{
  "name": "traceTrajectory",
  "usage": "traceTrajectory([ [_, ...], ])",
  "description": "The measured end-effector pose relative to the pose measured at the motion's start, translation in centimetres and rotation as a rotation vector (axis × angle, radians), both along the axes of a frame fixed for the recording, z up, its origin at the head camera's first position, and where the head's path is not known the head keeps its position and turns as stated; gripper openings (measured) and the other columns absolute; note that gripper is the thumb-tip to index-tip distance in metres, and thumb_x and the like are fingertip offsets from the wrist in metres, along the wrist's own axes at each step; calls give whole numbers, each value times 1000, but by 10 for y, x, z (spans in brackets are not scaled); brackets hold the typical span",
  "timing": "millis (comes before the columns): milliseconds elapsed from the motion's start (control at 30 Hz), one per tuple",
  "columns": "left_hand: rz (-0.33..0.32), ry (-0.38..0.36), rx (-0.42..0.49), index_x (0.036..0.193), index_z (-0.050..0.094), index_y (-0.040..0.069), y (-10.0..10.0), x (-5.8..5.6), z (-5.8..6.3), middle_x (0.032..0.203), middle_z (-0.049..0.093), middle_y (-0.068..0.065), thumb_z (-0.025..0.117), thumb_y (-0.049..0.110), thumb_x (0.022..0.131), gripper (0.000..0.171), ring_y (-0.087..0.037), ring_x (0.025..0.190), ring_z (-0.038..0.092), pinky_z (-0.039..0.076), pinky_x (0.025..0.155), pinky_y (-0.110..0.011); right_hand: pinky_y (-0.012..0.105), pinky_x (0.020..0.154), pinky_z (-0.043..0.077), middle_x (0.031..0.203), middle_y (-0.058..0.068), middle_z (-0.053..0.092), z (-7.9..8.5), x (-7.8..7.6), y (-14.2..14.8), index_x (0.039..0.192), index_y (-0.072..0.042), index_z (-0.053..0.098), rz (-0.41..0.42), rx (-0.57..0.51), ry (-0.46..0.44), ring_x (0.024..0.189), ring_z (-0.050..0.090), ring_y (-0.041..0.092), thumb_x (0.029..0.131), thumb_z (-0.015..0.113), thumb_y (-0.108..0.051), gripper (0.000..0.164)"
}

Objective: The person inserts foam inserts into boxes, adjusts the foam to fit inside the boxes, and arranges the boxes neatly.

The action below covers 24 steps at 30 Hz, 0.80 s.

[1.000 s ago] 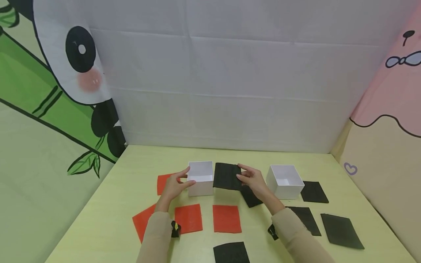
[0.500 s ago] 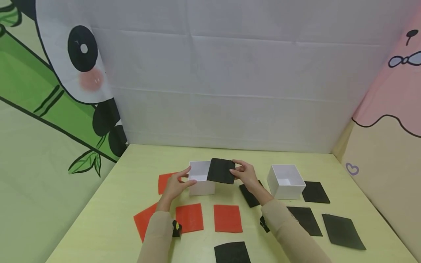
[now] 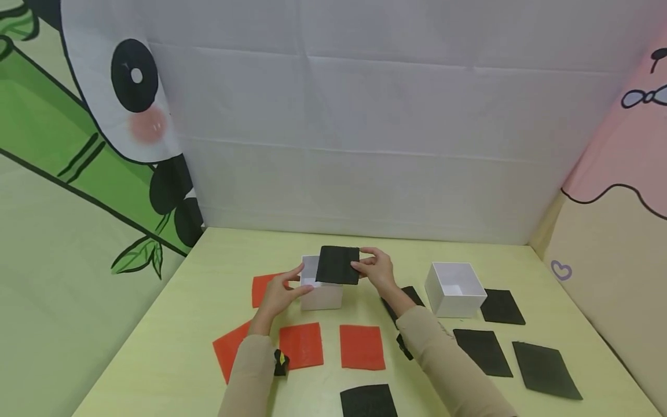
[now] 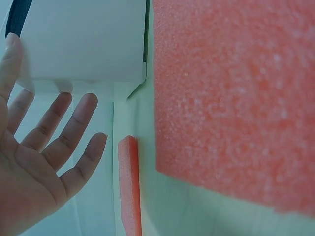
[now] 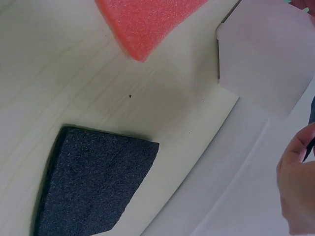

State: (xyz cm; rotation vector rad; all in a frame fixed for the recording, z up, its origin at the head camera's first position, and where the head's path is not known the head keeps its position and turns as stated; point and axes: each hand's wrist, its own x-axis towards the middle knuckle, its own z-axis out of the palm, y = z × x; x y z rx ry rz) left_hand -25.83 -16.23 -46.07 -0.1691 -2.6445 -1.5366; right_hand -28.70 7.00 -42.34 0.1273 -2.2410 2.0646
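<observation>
My right hand (image 3: pixel 380 272) pinches the right edge of a black foam square (image 3: pixel 336 265). The square is raised over the white box (image 3: pixel 321 299) on the left, and it covers part of the box's opening. My left hand (image 3: pixel 277 296) is at that box's left side, its thumb near the front and index finger farther back. In the left wrist view, the fingers (image 4: pixel 74 123) are spread and nearly straight, with fingertips right at the box wall (image 4: pixel 88 44). Just a corner of the held square shows in the right wrist view, at the edge beside the thumb.
A second white box (image 3: pixel 458 304) stands to the right. Red foam squares (image 3: pixel 362 347) lie at front and left; black foam squares (image 3: pixel 547 370) lie mostly on the right, with one black square (image 3: pixel 369 401) near the front. A white cloth wall (image 3: pixel 365 191) closes the table's back.
My right hand has moved left and slightly up with the black foam square, from beside the left white box to over its opening. My left hand stays at the box.
</observation>
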Motion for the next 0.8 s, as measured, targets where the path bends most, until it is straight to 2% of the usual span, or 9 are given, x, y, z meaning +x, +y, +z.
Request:
traceTrajectory([
  [133,1,6,8,131,47,17,0,0,0,116,56,-13,74,33,71,68,-31,94,54,46,67,-32,27,54,50,77,19,64,-1,-3,-9,110,10,57,-15,5,26,52,57,9,74,67,7,38],
  [433,4,13,10,131,47,17,0,-1,-2,118,55,-12,75,32,70,69,-31,100,52,45,67,-33,30,54,50,76,19,64,1,-2,-25,109,10,58,-5,39,49,51,58,12,73,69,5,37],
  [667,-5,20,4,132,46,17,1,-1,-2,123,53,-13,74,33,71,69,-32,101,52,47,70,-36,28,52,50,73,18,63,1,-3,-29,107,9,60,-39,70,75,50,57,10,72,70,5,36],
  [800,-7,11,15,132,46,18,1,-1,-2,125,51,-11,74,31,71,69,-32,102,51,46,72,-38,33,53,50,71,17,63,-2,-3,-31,106,8,60,-28,132,97,48,57,13,72,70,4,36],
])
